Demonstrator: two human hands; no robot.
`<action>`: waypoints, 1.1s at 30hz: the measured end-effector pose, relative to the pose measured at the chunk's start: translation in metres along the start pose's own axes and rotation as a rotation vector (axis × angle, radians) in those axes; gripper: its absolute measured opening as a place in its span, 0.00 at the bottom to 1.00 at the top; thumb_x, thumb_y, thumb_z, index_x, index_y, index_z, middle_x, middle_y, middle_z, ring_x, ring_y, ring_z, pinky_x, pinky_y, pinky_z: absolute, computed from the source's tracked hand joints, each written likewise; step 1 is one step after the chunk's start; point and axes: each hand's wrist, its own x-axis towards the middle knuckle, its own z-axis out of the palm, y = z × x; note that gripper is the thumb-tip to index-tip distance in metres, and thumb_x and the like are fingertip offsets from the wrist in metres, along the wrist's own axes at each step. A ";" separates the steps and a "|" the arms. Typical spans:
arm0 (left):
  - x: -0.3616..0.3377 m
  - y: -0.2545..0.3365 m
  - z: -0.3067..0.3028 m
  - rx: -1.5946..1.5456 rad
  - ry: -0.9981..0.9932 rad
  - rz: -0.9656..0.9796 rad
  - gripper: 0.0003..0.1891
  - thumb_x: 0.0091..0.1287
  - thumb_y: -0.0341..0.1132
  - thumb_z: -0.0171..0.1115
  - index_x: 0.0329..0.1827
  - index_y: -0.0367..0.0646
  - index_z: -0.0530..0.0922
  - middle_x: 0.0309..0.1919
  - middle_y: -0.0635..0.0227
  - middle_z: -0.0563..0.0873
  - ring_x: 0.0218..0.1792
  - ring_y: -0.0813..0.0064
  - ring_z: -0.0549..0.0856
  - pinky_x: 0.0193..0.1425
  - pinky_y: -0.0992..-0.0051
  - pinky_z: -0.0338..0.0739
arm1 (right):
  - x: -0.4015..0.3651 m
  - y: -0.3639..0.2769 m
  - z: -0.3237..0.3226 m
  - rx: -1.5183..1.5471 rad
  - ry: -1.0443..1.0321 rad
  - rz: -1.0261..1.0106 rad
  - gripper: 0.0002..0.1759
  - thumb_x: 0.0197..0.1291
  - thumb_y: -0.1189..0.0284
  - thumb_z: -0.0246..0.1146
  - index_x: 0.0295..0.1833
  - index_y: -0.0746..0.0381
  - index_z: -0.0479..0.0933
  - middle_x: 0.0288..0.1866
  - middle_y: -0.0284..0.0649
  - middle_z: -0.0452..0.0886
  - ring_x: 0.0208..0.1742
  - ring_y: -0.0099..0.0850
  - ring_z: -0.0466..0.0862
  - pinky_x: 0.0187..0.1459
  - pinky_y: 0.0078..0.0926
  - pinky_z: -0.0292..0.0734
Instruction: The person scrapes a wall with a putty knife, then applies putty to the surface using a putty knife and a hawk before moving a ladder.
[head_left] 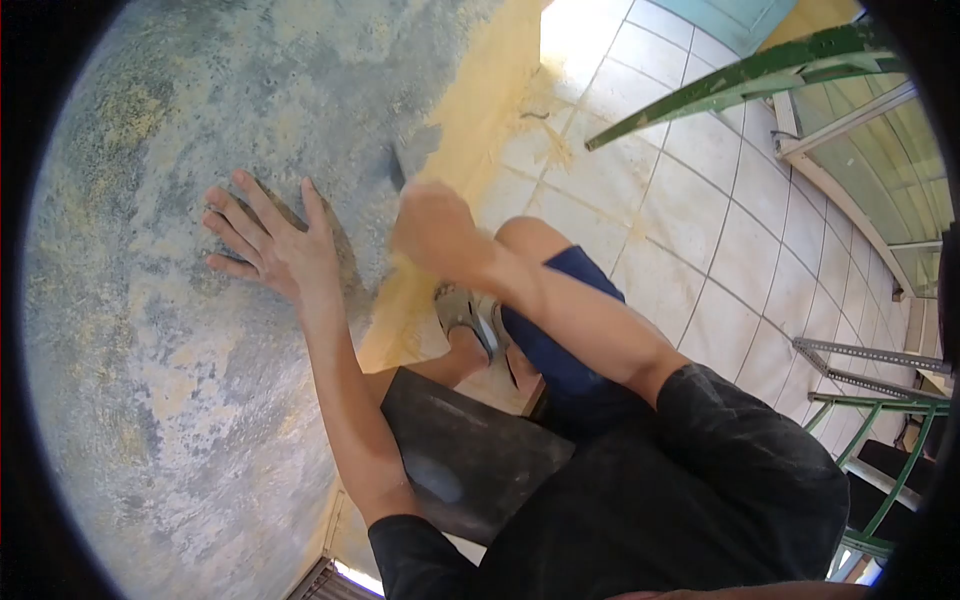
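My left hand (285, 245) lies flat on the mottled grey wall (200, 380), its fingers spread and nothing in them. Closed in a fist, my right hand (436, 228) is blurred by motion near the border between the grey surface and the yellow paint (490, 90). From the top of that fist a dark, thin blade of a scraper (397, 170) sticks out against the wall. My fingers hide its handle. Patches of yellow and whitish coating show across the rough grey surface.
White floor tiles (700, 210) spread to the right, with yellowish dust by the wall. A green metal frame (740, 85) juts in at the upper right. A dark board-like seat (470, 455) is beside my legs. Green and perforated metal racks (880, 360) stand at the right.
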 end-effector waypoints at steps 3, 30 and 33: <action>-0.008 -0.004 -0.003 0.027 -0.019 0.021 0.43 0.69 0.60 0.63 0.84 0.57 0.57 0.85 0.63 0.50 0.85 0.61 0.43 0.82 0.45 0.26 | -0.022 -0.025 -0.009 -0.022 -0.055 0.109 0.11 0.53 0.74 0.61 0.29 0.74 0.80 0.30 0.65 0.82 0.33 0.62 0.84 0.40 0.53 0.81; -0.004 -0.002 -0.001 0.018 -0.028 0.010 0.42 0.69 0.58 0.64 0.84 0.56 0.58 0.85 0.62 0.50 0.85 0.61 0.43 0.82 0.44 0.27 | 0.009 0.008 -0.010 -0.060 0.042 0.035 0.09 0.52 0.76 0.60 0.30 0.72 0.82 0.33 0.64 0.84 0.39 0.58 0.87 0.43 0.49 0.83; -0.007 0.000 -0.003 -0.025 -0.025 0.002 0.43 0.69 0.58 0.64 0.84 0.55 0.58 0.85 0.62 0.50 0.85 0.60 0.43 0.82 0.44 0.25 | 0.023 0.031 -0.012 -0.074 -0.111 0.248 0.10 0.52 0.75 0.60 0.29 0.73 0.81 0.33 0.65 0.83 0.39 0.58 0.86 0.43 0.50 0.82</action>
